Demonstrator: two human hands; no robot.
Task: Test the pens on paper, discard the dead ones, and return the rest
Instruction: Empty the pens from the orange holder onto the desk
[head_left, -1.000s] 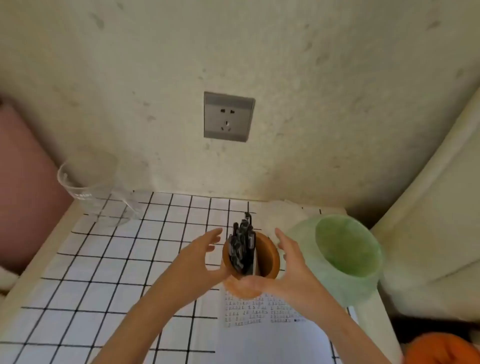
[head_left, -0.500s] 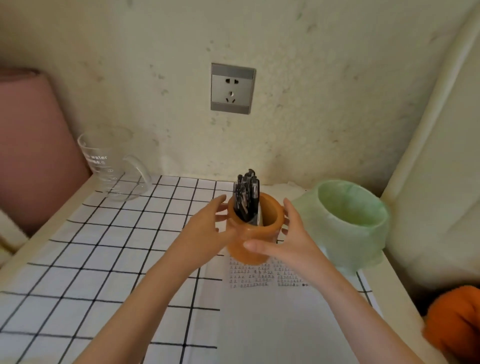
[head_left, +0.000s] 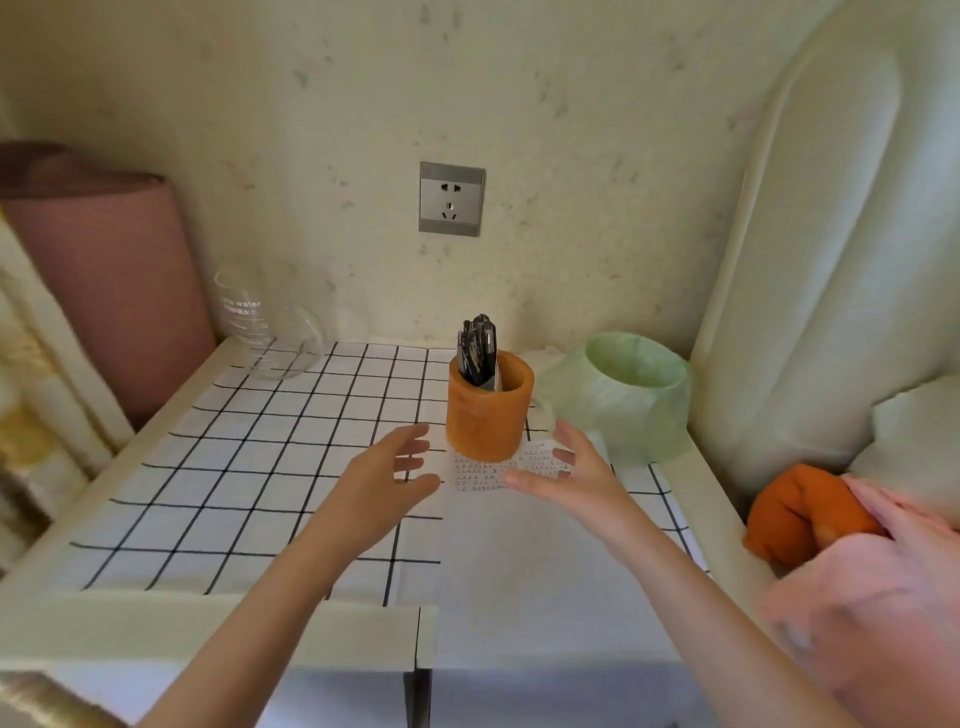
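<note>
Though faint, print: "water" on clear glass jug (head_left: 260, 317) beyond left hand (head_left: 387, 483).
Paper: white sheet (head_left: 519, 571) under right hand (head_left: 566, 478), marks unreadable.
Grip: both spread, empty, beside orange cylindrical holder (head_left: 488, 415).

Pen holder (head_left: 488, 410) stands on the table (head_left: 156, 618), rear centre, at the far end of the paper (head_left: 519, 545). Pens (head_left: 478, 348) stand upright in it. The paper lies before the holder, over the right part of the cloth (head_left: 249, 467), and reaches the table's near edge. Bin (head_left: 623, 395) sits just right of the holder, at the rear right corner. Jug (head_left: 260, 322) sits at the rear left corner, well apart. Socket (head_left: 451, 199) is on the wall behind, above the holder. Left hand (head_left: 384, 478) is before and left of the holder, right hand (head_left: 571, 467) before and right, both apart from it.
</note>
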